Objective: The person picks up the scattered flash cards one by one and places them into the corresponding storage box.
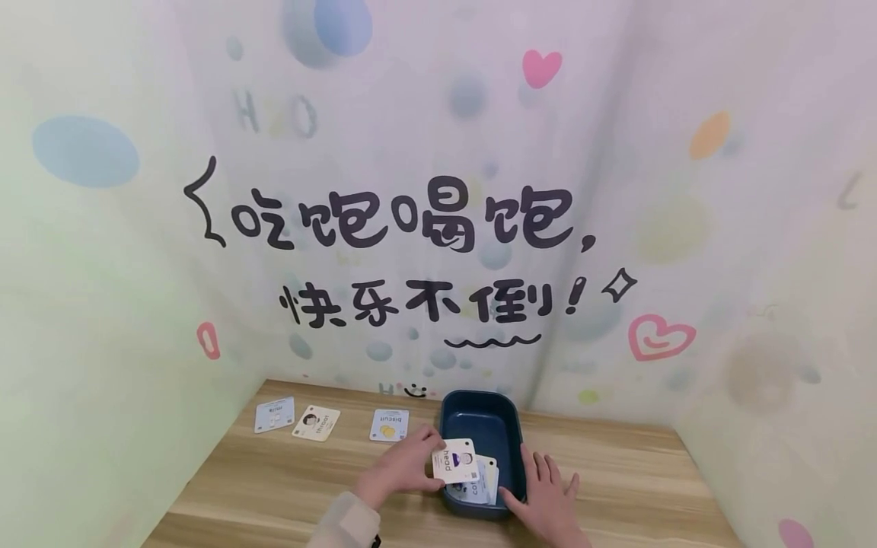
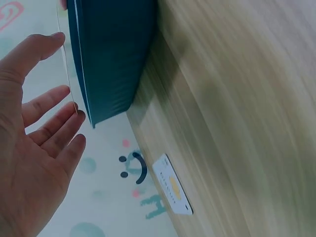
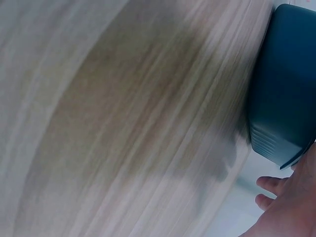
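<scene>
A white flashcard reading "head" [image 1: 454,461] is pinched between the thumb and fingers of my left hand [image 1: 404,468]. It hangs over the near left part of a dark blue plastic box [image 1: 489,415], overlapping other flashcards [image 1: 489,481] inside. In the left wrist view, the thumb and fingertips of that hand [image 2: 44,118] meet the card's thin edge beside the box wall. My right hand [image 1: 544,487] rests at the box's right rim, its thumb over the near corner and its fingers spread outside. The right wrist view shows this hand [image 3: 291,197] partly, beside the box's outer wall.
Three flashcards lie left of the box on the wooden table [image 1: 617,472]: a blue "milk" card [image 1: 274,415], a white "throat" card [image 1: 317,423] and a blue "biscuit" card [image 1: 389,425]. A printed curtain [image 1: 438,114] stands behind the table and along both sides.
</scene>
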Available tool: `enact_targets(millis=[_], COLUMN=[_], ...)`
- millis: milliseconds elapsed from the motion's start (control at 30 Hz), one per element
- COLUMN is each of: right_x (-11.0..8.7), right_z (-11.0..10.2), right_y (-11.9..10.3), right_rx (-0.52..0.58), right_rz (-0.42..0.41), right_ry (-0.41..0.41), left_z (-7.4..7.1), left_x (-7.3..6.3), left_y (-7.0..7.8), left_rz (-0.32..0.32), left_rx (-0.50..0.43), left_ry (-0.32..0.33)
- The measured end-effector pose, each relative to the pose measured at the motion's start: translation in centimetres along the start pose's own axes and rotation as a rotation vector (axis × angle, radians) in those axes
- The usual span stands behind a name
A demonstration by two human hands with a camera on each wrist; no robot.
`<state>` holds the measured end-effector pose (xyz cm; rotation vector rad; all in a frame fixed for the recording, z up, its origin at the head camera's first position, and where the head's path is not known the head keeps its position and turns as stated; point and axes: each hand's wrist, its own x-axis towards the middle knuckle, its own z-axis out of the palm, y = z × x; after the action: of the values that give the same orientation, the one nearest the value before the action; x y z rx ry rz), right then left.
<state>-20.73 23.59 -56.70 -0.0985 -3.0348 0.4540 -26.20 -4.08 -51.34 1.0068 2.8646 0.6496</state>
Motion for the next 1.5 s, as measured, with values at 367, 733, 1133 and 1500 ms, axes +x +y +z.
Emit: enact_targets(millis=[367,733,1133,1500], right_x=[-0.1,-0.1,-0.2,-0.2], right_z=[0.1,0.2,0.4,0.4], right_y=[-0.1,-0.1,0.2,0.3], right_rx=[-0.003,0.011,0.039,0.051], right_rz=[0.002,-0.005,-0.008,-0.010], right_ry=[0.005,0.012,0.019,0.023], left_z=[0.9,1.3,0.3,-1.1], left_x=[0.6,0.7,-0.1,-0.4], left_y=[0.9,0.9,-0.8,-3.7], left_rz=[0.016,0.017,-0.017,-0.047], left_rx=[0.101,0.086,0.037,0.078], left_ry=[-0.018,-0.034,0.025,0.084])
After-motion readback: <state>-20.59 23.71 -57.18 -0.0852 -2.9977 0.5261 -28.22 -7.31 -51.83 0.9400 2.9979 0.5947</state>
